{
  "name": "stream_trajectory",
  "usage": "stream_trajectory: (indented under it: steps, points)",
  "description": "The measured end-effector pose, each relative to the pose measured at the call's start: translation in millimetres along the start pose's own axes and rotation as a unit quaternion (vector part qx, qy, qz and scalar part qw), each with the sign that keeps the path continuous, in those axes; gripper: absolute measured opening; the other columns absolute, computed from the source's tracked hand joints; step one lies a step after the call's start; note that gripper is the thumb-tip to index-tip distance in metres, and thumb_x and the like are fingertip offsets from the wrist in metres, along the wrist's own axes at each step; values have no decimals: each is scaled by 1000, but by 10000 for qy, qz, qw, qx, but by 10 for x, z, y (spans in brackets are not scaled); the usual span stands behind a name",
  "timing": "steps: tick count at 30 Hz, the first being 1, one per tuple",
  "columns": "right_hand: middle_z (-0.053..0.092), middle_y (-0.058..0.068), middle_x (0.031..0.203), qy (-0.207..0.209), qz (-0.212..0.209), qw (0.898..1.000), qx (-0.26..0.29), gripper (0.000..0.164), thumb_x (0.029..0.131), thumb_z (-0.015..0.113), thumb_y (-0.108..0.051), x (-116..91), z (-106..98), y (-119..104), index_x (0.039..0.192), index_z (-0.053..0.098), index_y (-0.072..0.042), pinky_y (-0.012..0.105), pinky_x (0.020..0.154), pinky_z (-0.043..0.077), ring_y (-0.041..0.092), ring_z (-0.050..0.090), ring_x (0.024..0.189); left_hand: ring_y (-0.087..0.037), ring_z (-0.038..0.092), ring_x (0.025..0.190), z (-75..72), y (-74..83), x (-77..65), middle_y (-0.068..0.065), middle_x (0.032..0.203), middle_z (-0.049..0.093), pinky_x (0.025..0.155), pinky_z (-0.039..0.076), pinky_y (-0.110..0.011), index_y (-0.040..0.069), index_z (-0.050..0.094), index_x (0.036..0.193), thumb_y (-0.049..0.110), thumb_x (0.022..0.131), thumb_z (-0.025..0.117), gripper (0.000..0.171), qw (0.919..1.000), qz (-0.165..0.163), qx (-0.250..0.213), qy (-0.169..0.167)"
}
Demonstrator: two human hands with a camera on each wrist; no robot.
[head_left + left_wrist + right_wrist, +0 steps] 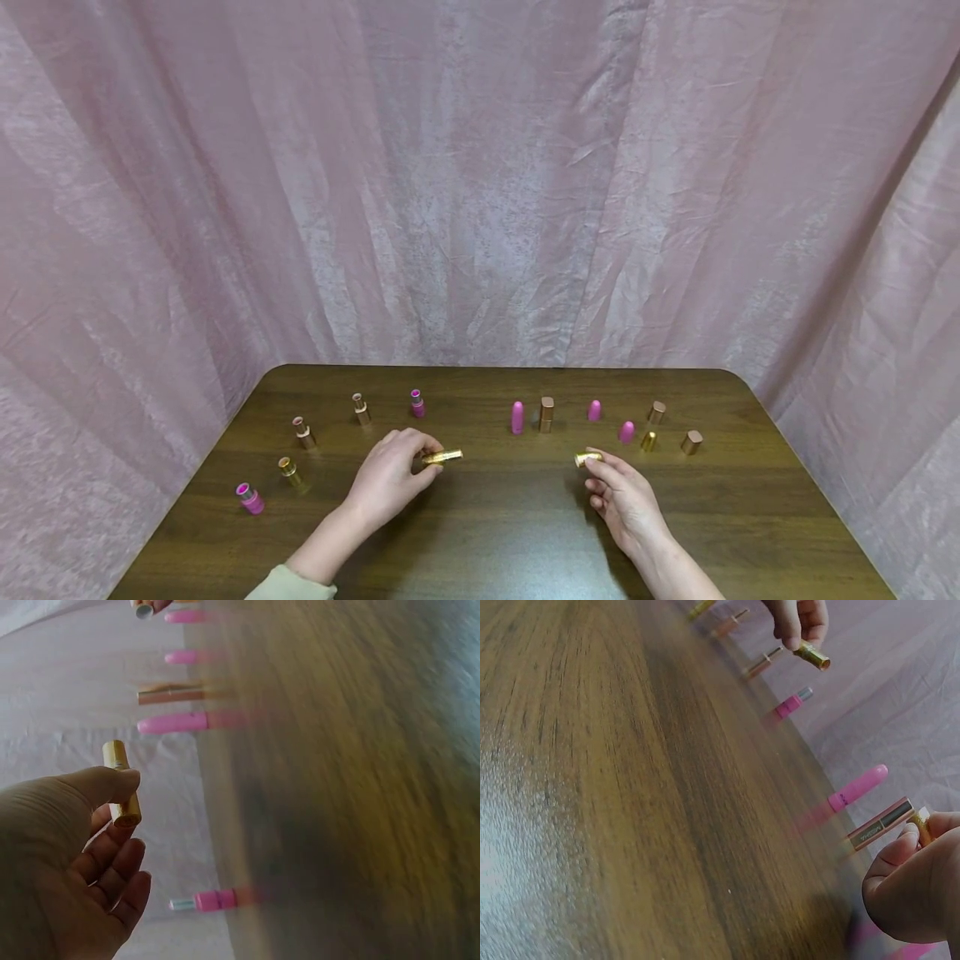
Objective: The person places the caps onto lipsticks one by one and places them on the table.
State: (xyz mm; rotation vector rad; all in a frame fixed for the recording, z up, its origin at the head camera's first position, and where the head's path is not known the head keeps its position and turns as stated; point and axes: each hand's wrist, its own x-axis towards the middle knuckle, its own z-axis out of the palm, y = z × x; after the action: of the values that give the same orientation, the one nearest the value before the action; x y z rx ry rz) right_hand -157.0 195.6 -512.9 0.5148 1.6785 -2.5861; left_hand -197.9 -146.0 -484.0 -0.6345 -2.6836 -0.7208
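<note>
My left hand (392,471) pinches a gold lipstick tube (452,455) between thumb and fingers, over the middle-left of the table. In the left wrist view the thumb lies across this tube (118,756), while the lower fingers curl loosely beneath it. Off to the right, my right hand (624,502) holds a gold lipstick cap (584,459) by thumb and fingertips. Its hollow end faces left, toward the tube, and shows as a round opening in the left wrist view. A wide gap separates the two gold pieces.
Uncapped lipsticks stand in a curve at left: pink (251,500), gold (289,472), rose-gold (303,433) and others. A capped pink lipstick (517,418) and capped rose-gold lipstick (547,415) stand at back centre. Loose caps, including a pink cap (627,432) and rose-gold cap (692,442), stand right.
</note>
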Motion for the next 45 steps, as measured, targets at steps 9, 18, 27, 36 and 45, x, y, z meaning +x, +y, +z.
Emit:
stream_trajectory:
  steps: [9,18,27,36,45]
  points:
    - [64,-5,90,26,-42,10000,10,22,97,67,-9,9,35,8,119,63,-5,20,60,40,7,56,69,-9,55,87,55,207,112,14,97,68,80,47,-35,24,75,101,22,81,87,23,9973,630,378,42]
    - [67,-6,85,71,-163,9991,396,7,101,62,-8,17,122,38,108,64,-9,20,61,40,7,57,68,-8,52,84,189,413,246,13,97,69,78,45,-32,23,75,100,26,83,86,20,9967,714,321,-199]
    - [67,-7,85,-14,-198,9984,538,8,100,63,-8,-13,271,98,107,66,-9,21,61,39,6,57,69,-13,57,89,293,539,341,11,98,68,82,48,-35,24,74,97,29,86,83,15,9954,829,331,-359]
    - [70,-5,85,-60,-130,9981,597,10,98,65,-8,-15,395,153,109,65,-8,20,59,40,6,57,66,-13,58,90,373,602,411,11,99,68,84,48,-34,25,74,95,29,87,81,13,9944,885,415,-407]
    - [68,-6,82,-165,-56,9979,628,8,97,65,-7,-52,479,205,103,66,-12,20,59,40,6,57,67,-14,59,91,432,652,437,9,98,69,83,49,-34,24,74,96,29,87,81,12,9941,914,406,-420]
